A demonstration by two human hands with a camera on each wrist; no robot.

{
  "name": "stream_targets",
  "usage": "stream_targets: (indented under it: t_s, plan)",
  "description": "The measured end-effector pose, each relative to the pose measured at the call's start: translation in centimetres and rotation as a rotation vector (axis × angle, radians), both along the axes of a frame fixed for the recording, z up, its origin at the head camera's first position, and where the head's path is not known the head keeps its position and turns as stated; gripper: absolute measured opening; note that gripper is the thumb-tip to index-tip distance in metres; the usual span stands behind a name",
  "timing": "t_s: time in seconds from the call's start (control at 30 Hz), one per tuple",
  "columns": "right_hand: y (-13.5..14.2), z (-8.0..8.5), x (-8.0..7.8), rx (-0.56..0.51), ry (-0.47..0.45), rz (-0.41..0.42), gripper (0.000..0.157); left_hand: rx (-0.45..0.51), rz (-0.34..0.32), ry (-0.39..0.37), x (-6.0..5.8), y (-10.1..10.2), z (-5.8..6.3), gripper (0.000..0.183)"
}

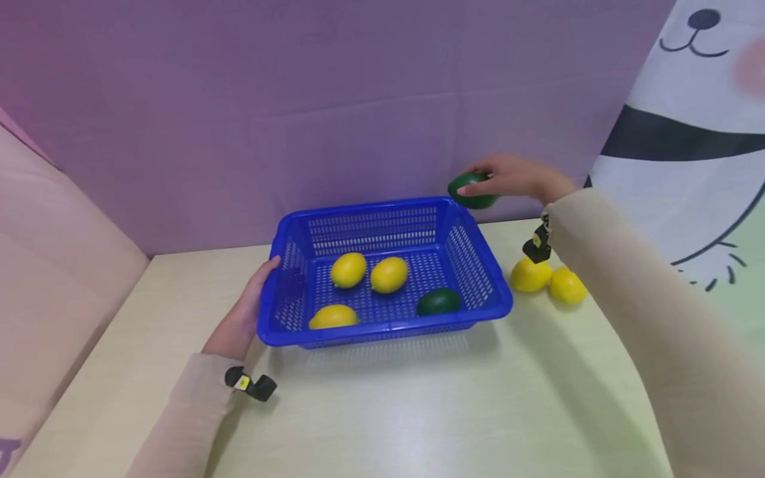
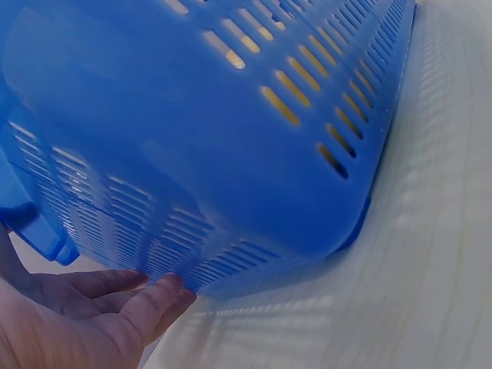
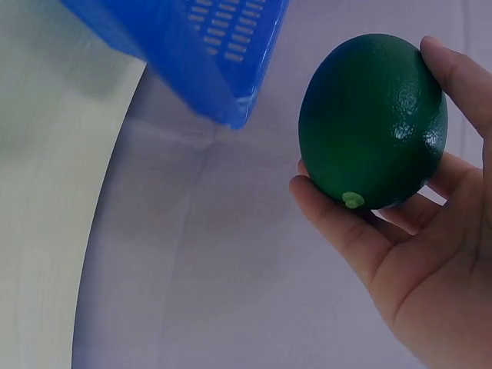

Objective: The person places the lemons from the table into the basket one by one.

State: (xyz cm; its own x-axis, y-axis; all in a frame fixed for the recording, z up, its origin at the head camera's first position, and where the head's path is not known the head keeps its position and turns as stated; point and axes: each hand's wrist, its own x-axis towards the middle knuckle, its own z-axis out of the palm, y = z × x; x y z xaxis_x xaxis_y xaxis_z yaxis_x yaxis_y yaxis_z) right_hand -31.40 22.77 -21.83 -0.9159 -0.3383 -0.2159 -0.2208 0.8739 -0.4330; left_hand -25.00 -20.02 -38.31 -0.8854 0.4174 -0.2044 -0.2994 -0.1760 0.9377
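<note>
The right hand point(image 1: 514, 178) has its grip wrapped around a dark green lime point(image 1: 472, 190), fingers curled under and thumb over the top, and it hangs in the air just past the far right corner of the blue basket point(image 1: 472, 229). The wrist view shows the hold plainly: the lime point(image 3: 373, 123) sits in the cupped fingers point(image 3: 338, 219), stem nub pointing down, with the basket's corner point(image 3: 231, 84) off to one side and lower.

The left hand point(image 1: 245, 312) lies along the basket's left wall, fingers straight and spread against the plastic, steadying it rather than gripping; from the left wrist view, the fingertips point(image 2: 165, 296) touch the slotted wall near its base.

Inside the basket lie three yellow lemons point(image 1: 388, 274) and a second green lime point(image 1: 439, 301) near the front right. Two more lemons point(image 1: 546, 279) sit on the table point(image 1: 418, 411) just right of the basket, touching each other.

To do this well, I'd say the lime wants carrying fully over the rim before the fingers let go, and lowering close to a bare patch of the floor so it doesn't bounce or knock the lemons about. The left hand's bracing looks worth having, since a light basket like that would probably skid on the smooth table.
</note>
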Motion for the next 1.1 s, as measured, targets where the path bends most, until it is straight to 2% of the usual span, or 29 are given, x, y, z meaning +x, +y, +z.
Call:
stream_targets:
  t_s: [0.33, 0.63, 0.87, 1.1]
  plan:
    - [-3.8, -0.6, -0.8, -0.023, -0.013, 0.038, 0.058, 0.027, 0.0, -0.01, 0.1, -0.1, 0.0, 0.062]
    - [-6.9, -2.9, -1.1, -0.081, -0.04, 0.107, 0.049, 0.006, -0.008, 0.002, 0.1, -0.1, -0.1, 0.065]
    - [-8.4, -4.5, -1.6, -0.04, -0.016, 0.134, 0.053, -0.013, 0.004, 0.01, 0.2, -0.1, -0.1, 0.07]
    - [-9.0, -5.4, -1.8, -0.019, -0.021, 0.133, 0.056, 0.009, -0.006, 0.015, 0.1, 0.0, -0.1, 0.066]
